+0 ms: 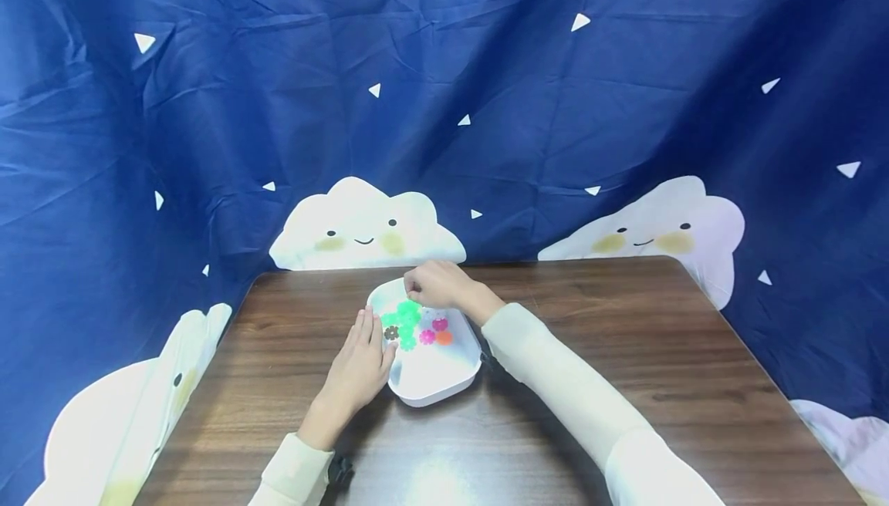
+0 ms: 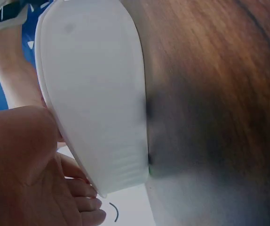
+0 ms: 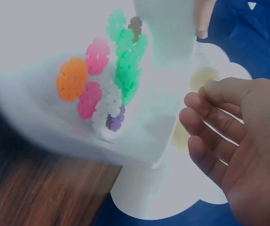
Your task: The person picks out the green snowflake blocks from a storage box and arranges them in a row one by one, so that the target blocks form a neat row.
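On the wooden table stands a white plastic tray (image 1: 432, 379) with rounded corners. Several green notched flower discs (image 1: 408, 317) are bunched in it, beside a brown disc (image 1: 392, 332), two pink discs (image 1: 427, 337) and an orange disc (image 1: 444, 338). White discs (image 3: 112, 99) and a purple disc (image 3: 118, 120) show in the right wrist view. My left hand (image 1: 359, 367) rests with straight fingers along the tray's left rim. Over the far rim is my right hand (image 1: 439, 284), its fingers loosely bent; the right wrist view shows nothing held in it.
The brown wooden table (image 1: 604, 336) spreads to both sides of the tray. Behind it hangs a dark blue cloth (image 1: 500, 105) with white triangles and smiling clouds (image 1: 361, 232). Dark devices (image 1: 340, 469) sit at the wrists.
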Tool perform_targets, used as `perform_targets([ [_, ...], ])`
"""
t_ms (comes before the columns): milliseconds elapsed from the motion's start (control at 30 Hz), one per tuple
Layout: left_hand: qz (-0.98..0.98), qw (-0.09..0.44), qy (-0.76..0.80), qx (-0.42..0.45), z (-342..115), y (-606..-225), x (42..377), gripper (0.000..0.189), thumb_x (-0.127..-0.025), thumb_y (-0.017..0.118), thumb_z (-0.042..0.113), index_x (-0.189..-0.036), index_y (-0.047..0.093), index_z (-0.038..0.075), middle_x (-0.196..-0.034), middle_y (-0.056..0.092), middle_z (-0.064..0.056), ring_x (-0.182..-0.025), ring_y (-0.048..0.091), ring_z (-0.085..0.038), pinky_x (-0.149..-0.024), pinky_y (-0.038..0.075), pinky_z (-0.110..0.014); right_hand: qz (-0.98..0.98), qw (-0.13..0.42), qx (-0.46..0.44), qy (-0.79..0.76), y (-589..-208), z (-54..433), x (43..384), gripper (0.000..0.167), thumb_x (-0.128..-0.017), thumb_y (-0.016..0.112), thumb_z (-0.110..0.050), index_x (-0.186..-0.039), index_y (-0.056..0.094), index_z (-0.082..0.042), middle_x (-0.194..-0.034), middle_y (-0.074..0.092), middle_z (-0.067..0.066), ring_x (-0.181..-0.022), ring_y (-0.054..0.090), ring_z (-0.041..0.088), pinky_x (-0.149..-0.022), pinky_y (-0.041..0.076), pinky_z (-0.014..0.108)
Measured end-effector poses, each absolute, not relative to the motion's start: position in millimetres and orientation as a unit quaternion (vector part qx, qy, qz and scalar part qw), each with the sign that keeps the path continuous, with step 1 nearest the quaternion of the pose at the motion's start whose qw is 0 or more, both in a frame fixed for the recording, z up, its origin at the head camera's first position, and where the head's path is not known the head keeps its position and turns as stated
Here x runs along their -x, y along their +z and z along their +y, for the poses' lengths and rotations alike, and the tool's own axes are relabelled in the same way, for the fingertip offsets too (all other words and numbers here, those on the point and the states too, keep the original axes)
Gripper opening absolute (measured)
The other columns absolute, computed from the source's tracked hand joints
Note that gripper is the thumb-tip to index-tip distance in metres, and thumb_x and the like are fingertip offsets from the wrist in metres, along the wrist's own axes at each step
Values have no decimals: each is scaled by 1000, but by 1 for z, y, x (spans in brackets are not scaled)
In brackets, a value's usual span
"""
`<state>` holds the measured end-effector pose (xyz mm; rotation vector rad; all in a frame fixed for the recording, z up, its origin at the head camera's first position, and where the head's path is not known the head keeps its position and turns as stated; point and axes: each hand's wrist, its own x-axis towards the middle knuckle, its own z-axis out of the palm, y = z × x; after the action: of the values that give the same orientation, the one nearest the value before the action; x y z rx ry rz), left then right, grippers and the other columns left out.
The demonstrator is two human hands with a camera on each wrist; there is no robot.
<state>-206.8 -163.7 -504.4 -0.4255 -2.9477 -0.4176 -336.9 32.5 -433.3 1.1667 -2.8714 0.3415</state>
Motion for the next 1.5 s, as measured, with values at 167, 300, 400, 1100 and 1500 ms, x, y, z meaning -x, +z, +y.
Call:
perform_targets([
  [167, -979, 62, -136, 140, -164, -504, 208, 69, -114, 46, 35, -157, 34, -19, -170, 22, -37, -162, 20, -49, -132, 27, -58, -932, -3, -351, 96, -440, 22, 348, 12, -103, 68, -23, -101, 79, -19, -93, 74, -7, -80, 61, 10, -74, 55, 26],
  [300, -979, 60, -140, 139, -163, -504, 208, 70, -114, 46, 34, -157, 33, -20, -170, 21, -38, -162, 19, -50, -132, 28, -58, -937, -16, -341, 76, -444, 15, 352, 11, -103, 69, -23, -101, 79, -18, -95, 76, -5, -84, 63, 12, -80, 58, 30],
  [400, -979, 55, -142, 136, -163, -504, 208, 69, -115, 46, 33, -157, 32, -20, -171, 20, -38, -162, 19, -49, -132, 27, -59, -940, -26, -334, 64, -447, 12, 354, 10, -102, 70, -22, -96, 78, -19, -87, 72, -7, -79, 60, 11, -77, 55, 29],
  [1100, -979, 54, -145, 135, -161, -501, 205, 69, -113, 50, 31, -155, 34, -21, -170, 23, -38, -160, 25, -51, -131, 30, -58, -946, -129, -298, 31, -470, 2, 354, 8, -98, 71, -12, -103, 76, -16, -93, 70, -3, -88, 61, 16, -95, 58, 32],
  [1500, -978, 54, -147, 137, -159, -500, 209, 68, -112, 50, 30, -156, 34, -20, -170, 22, -39, -160, 25, -51, -131, 29, -58, -946, -117, -302, 24, -472, 4, 357, 16, -93, 78, -8, -108, 77, -14, -94, 72, -3, -91, 64, 16, -101, 59, 33],
])
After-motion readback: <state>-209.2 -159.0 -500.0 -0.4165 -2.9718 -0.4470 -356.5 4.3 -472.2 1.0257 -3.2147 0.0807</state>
